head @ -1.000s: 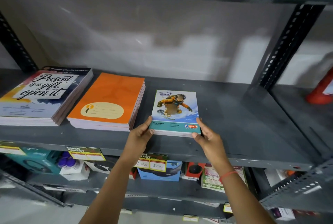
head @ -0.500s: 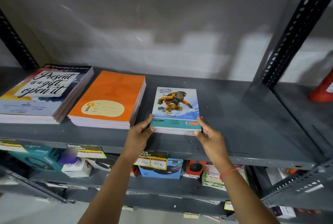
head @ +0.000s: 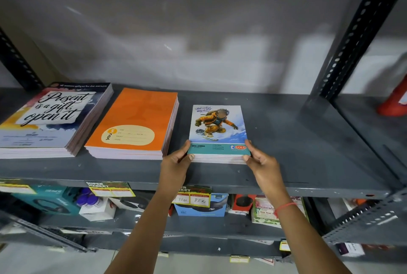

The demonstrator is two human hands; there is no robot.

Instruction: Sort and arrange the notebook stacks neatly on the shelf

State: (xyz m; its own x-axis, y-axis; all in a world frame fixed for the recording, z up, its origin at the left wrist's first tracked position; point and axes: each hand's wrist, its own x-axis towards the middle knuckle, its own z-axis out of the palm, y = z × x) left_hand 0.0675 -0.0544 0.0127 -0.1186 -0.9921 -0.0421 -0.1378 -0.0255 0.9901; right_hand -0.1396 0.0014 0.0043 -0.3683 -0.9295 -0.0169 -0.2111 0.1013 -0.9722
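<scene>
Three notebook stacks lie flat on the grey metal shelf [head: 297, 141]. At the left is a large stack with a "Present is a gift, open it" cover [head: 52, 117]. Beside it sits an orange stack [head: 136, 124]. To its right is a smaller stack with a snowboarder cover [head: 218, 128]. My left hand [head: 176, 163] grips this stack's near left corner. At the near right corner my right hand [head: 262, 163] holds it too, thumb on the cover. The stack rests on the shelf, a narrow gap from the orange one.
A perforated dark upright [head: 352, 40] stands at the right, with a red object [head: 394, 101] beyond it. Bare shelf stretches right of the snowboarder stack. The lower shelf holds boxed goods [head: 200, 205] and price tags [head: 110, 189]. Another shelf board runs overhead.
Both hands have kept their hold on the snowboarder stack's near corners. The stack has slid slightly farther back on the shelf and sits squarer to the orange stack.
</scene>
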